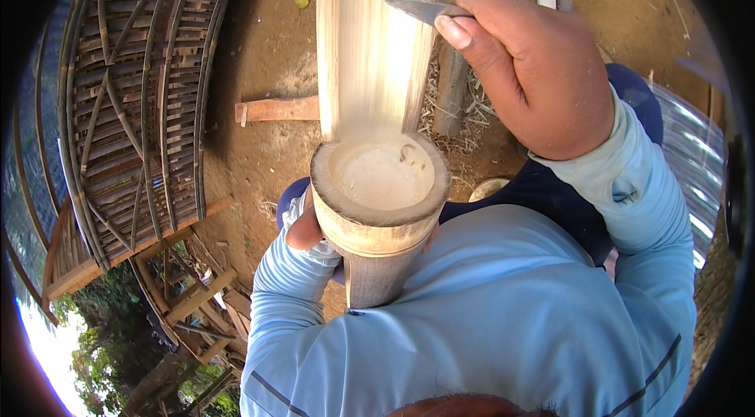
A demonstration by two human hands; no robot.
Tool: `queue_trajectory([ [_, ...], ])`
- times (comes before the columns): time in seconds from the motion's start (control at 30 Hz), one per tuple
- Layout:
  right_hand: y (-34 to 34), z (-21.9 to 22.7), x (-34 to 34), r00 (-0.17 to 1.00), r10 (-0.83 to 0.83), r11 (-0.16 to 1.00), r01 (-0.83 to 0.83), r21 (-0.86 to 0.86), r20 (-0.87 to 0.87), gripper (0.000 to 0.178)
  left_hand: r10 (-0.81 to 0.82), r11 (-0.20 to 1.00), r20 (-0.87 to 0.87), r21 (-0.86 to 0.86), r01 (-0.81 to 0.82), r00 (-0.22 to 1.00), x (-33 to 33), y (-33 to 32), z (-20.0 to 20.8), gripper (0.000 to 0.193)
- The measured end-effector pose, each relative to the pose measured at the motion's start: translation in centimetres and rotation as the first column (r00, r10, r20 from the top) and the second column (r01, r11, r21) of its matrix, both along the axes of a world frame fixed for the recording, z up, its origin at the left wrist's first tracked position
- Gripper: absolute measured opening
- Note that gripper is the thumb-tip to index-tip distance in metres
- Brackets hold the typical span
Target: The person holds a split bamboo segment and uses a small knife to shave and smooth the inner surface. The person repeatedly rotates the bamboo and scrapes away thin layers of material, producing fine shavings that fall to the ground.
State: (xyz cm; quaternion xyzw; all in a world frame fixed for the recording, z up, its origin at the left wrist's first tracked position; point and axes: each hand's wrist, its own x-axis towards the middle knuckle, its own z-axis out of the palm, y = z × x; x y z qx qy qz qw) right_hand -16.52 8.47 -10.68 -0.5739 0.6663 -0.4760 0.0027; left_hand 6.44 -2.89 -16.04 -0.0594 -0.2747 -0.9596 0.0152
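Observation:
A large bamboo piece [377,47] stands upright before me. Its far side rises as a tall, pale curved wall. The near part is cut down to a round rim [381,216] around a shallow hollow, with a closed node floor inside. My left hand [305,226] is wrapped around the bamboo below this rim; its thumb shows on the left, and most of its fingers are hidden behind the bamboo. In my right hand [539,71], a pointed knife blade [425,11] is pinched between thumb and fingers. The blade's tip lies over the wall's upper right; I cannot tell whether it touches.
Thin shavings [472,122] lie on the dirt floor around a bamboo length [451,94]. A reddish-brown strip [279,109] extends left of the bamboo. A slatted bamboo structure [141,86] fills the left side. Corrugated sheeting [692,157] is at the right.

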Motion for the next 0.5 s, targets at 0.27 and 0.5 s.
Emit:
queue_trajectory([
  [0.27, 0.61, -0.75, -0.2, 0.998, 0.021, 0.999, -0.019, 0.039, -0.054, 0.021, 0.021, 1.0, 0.088, -0.019, -0.019, 0.996, 0.12, 0.39, 0.36, 0.141],
  [0.5, 0.87, -0.73, -0.4, 0.996, 0.072, 0.993, -0.067, 0.101, -0.043, 0.023, -0.017, 0.999, 0.092, -0.036, 0.021, 0.996, 0.37, -0.1, 0.04, 0.142],
])
